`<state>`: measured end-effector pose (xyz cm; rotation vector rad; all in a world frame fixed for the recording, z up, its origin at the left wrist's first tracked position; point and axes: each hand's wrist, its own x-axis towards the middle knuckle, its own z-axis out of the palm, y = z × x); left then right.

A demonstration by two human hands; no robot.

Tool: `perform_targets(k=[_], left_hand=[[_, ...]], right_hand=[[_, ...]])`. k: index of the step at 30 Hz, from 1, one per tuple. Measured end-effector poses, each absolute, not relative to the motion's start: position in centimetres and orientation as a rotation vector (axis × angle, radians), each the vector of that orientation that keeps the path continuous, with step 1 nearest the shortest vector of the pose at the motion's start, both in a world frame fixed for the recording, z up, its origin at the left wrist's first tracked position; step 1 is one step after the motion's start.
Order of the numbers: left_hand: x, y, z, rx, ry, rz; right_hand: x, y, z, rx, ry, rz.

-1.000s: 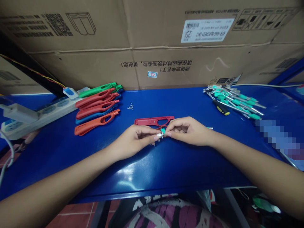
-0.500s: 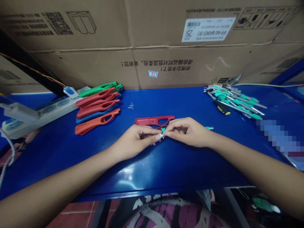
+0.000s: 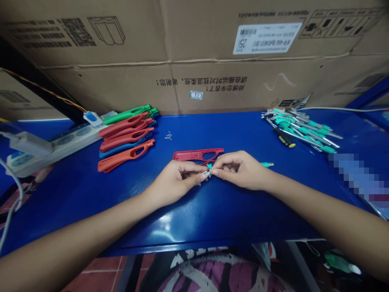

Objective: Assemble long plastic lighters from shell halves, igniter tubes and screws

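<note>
My left hand (image 3: 178,181) is closed, pinching a small white and silvery part (image 3: 206,174) between thumb and fingers. My right hand (image 3: 240,172) is closed too, its thumb and forefinger pressed on the other side of that same part. A bit of teal plastic (image 3: 209,166) shows just above the fingertips. Behind both hands lies a dark red lighter shell half (image 3: 187,155), its hollow side facing up. Past my right hand, the end of a teal piece with a metal tip (image 3: 267,164) sticks out; the rest is hidden behind the hand.
At left, several red, orange, blue and green lighter shells (image 3: 126,156) are stacked beside a white power strip (image 3: 65,140). Small screws (image 3: 168,136) lie on the blue table (image 3: 146,227). At right are teal and metal rod assemblies (image 3: 304,127) and a black-yellow screwdriver (image 3: 284,137). Cardboard (image 3: 121,87) stands behind.
Both hands stay at nearly the same spot with the small part between them. The whole view has shifted very slightly.
</note>
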<state>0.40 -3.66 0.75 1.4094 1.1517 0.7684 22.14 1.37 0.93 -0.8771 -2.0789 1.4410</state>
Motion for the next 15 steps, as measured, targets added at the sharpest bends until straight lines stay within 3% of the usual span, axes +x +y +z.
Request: perform_targets(k=[11,15], left_hand=[[0.0,-3.4,1.3,1.386,1.145,0.768],[-1.0,-3.2,2.5,1.641,1.227,0.796]], right_hand=[[22.3,1.9,0.8,-0.889,-2.04,1.482],[22.6,2.1,1.0,-0.844,-2.076,1.367]])
